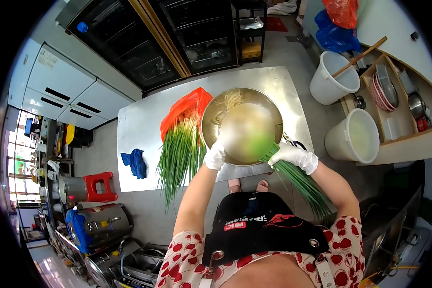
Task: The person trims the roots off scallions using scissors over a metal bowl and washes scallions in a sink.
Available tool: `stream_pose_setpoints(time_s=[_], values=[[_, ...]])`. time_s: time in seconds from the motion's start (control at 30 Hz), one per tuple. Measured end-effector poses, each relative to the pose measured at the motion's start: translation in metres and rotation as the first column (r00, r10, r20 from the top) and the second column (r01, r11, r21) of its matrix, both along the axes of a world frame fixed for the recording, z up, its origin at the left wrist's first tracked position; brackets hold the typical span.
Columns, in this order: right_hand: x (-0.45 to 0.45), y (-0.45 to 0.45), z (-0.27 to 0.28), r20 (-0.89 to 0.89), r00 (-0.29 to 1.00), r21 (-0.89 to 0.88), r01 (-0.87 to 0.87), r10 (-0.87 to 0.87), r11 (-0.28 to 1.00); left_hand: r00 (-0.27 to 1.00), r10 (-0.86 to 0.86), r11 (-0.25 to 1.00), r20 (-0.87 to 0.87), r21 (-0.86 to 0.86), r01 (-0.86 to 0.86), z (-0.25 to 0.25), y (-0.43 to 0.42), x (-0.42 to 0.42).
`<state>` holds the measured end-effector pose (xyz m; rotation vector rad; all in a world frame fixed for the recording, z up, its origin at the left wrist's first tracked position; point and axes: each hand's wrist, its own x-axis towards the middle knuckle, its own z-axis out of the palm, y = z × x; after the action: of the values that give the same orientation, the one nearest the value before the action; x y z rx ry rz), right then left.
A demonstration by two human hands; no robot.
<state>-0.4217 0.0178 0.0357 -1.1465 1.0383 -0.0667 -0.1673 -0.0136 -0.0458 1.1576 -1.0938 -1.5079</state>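
Observation:
My right hand (293, 157), in a white glove, is closed around a bunch of green onions (302, 185). Their leaves hang down toward my right forearm, and the other end reaches over a large steel bowl (209, 113). At the bowl's left front rim is my left hand (215, 156), also gloved; its fingers run into a blurred patch, so their hold cannot be made out. Pale root trimmings (233, 98) lie inside the bowl at the back. Left of it, more green onions (180, 149) stick out of a red plastic bag (189, 103).
The steel table (144, 120) carries a crumpled blue bag (135, 163) at left and dark-handled scissors (298, 144) right of the bowl. White buckets (333, 79) stand to the right, a red stool (101, 187) to the left. Glass-door cabinets (197, 33) are behind.

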Motion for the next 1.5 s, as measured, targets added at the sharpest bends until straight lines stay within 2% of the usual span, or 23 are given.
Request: stream_pose_setpoints(time_s=[0.07,0.17,0.27,0.33,0.4,0.5,0.57,0.6,0.63,0.73,0.83,0.93,0.97,1.07,1.1,1.13,1.2,1.23,1.27,1.33,1.37,1.47,1.5], values=[[0.001,-0.003,-0.012,0.018,1.000,0.030,-0.016,0.015,0.999,0.977,-0.028,0.999,0.212,0.032,0.021,0.039,-0.001,-0.010],[0.001,-0.005,-0.016,0.031,0.999,0.098,-0.023,0.020,0.995,0.909,0.146,0.989,0.390,-0.057,-0.135,0.017,-0.005,-0.012],[0.002,0.001,-0.008,0.075,0.997,0.110,0.021,-0.030,0.994,0.688,0.383,0.908,0.617,-0.387,-0.159,0.000,-0.009,0.000],[-0.002,0.003,-0.006,0.075,0.996,0.129,0.032,-0.042,0.991,0.806,0.254,0.960,0.535,-0.040,-0.276,-0.009,-0.018,0.019],[-0.004,0.003,0.003,0.042,0.998,0.145,0.034,-0.040,0.989,0.700,0.247,0.969,0.670,-0.193,-0.157,-0.001,-0.017,0.031],[-0.006,0.003,0.007,0.015,0.996,0.184,0.083,-0.088,0.979,0.797,0.014,1.000,0.604,-0.027,0.003,0.030,-0.017,0.028],[-0.004,-0.001,0.009,0.023,0.997,0.147,0.066,-0.070,0.987,0.944,-0.135,0.991,0.302,0.036,0.130,0.030,-0.024,0.026],[-0.003,-0.004,0.009,0.039,0.999,0.103,0.033,-0.037,0.994,0.970,-0.203,0.979,0.134,0.053,0.198,0.034,-0.026,0.024],[-0.002,-0.006,0.009,0.054,0.999,0.059,0.000,-0.003,0.998,0.952,-0.280,0.958,0.129,0.110,0.266,0.049,-0.025,0.017],[0.000,-0.008,-0.002,0.032,0.998,-0.015,-0.054,0.054,0.998,0.898,-0.319,0.944,0.304,0.188,0.271,0.047,-0.029,0.006],[0.000,-0.009,-0.002,0.002,0.999,0.018,-0.033,0.033,0.999,0.891,-0.297,0.953,0.342,0.169,0.253,0.043,-0.031,0.004],[-0.001,-0.008,-0.008,0.020,1.000,0.022,-0.009,0.009,1.000,0.810,-0.370,0.929,0.455,0.168,0.330,0.042,-0.033,0.010],[-0.001,-0.007,-0.010,0.032,0.999,0.017,-0.001,0.000,1.000,0.789,-0.425,0.901,0.444,0.126,0.415,0.039,-0.036,0.014],[-0.003,-0.006,0.003,-0.028,1.000,0.023,0.002,-0.001,1.000,0.720,-0.468,0.873,0.512,0.142,0.467,0.028,-0.046,0.028],[-0.008,-0.007,-0.005,-0.124,0.992,0.054,-0.005,0.012,0.999,0.705,-0.435,0.895,0.560,0.179,0.409,0.026,-0.051,0.035],[-0.011,-0.008,-0.003,-0.130,0.992,0.040,0.003,0.003,0.999,0.673,-0.443,0.896,0.593,0.255,0.364,0.026,-0.059,0.045],[-0.017,-0.010,0.006,-0.141,0.990,0.007,0.022,-0.020,1.000,0.733,-0.338,0.940,0.590,0.242,0.240,0.026,-0.062,0.059],[-0.017,-0.010,0.012,-0.157,0.987,-0.016,0.025,-0.027,1.000,0.793,-0.254,0.965,0.554,0.197,0.172,0.013,-0.065,0.065],[-0.017,-0.010,0.011,-0.149,0.988,-0.029,0.033,-0.037,0.999,0.764,-0.259,0.965,0.591,0.188,0.182,-0.001,-0.066,0.068],[-0.017,-0.010,0.006,-0.134,0.989,-0.056,0.051,-0.058,0.997,0.702,-0.265,0.964,0.660,0.170,0.205,0.014,-0.062,0.060],[-0.016,-0.011,0.002,-0.152,0.988,-0.081,0.023,-0.035,0.996,0.657,-0.294,0.938,0.694,0.077,0.337,0.023,-0.061,0.054],[-0.009,-0.014,-0.002,-0.198,0.980,-0.144,-0.058,0.028,0.988,0.814,-0.372,0.912,0.446,0.014,0.409,0.064,-0.049,0.024],[-0.005,-0.015,0.004,-0.208,0.977,-0.158,-0.080,0.046,0.984,0.703,-0.307,0.870,0.641,-0.110,0.480,0.067,-0.049,0.018]])
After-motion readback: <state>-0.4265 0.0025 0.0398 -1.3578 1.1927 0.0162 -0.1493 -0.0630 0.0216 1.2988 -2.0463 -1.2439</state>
